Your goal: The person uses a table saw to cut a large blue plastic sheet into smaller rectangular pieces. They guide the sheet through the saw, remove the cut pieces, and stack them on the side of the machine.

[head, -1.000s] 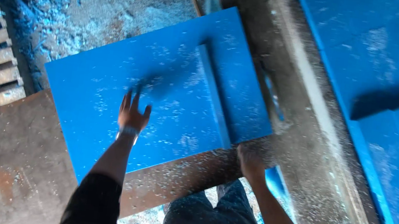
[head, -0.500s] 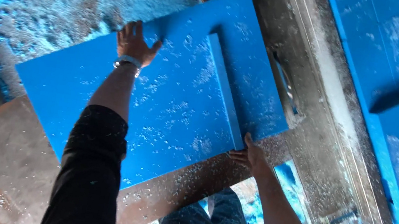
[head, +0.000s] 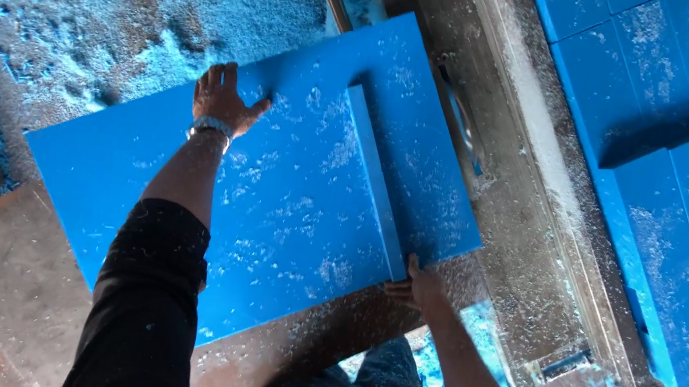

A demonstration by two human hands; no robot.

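Under both hands point(head: 227, 101), blue board point(head: 289, 204).

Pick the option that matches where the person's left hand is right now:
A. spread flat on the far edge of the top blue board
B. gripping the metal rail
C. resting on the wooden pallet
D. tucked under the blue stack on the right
A: the left hand lies open, fingers spread, at the far edge of the top blue board, while the right hand holds that board's near corner.
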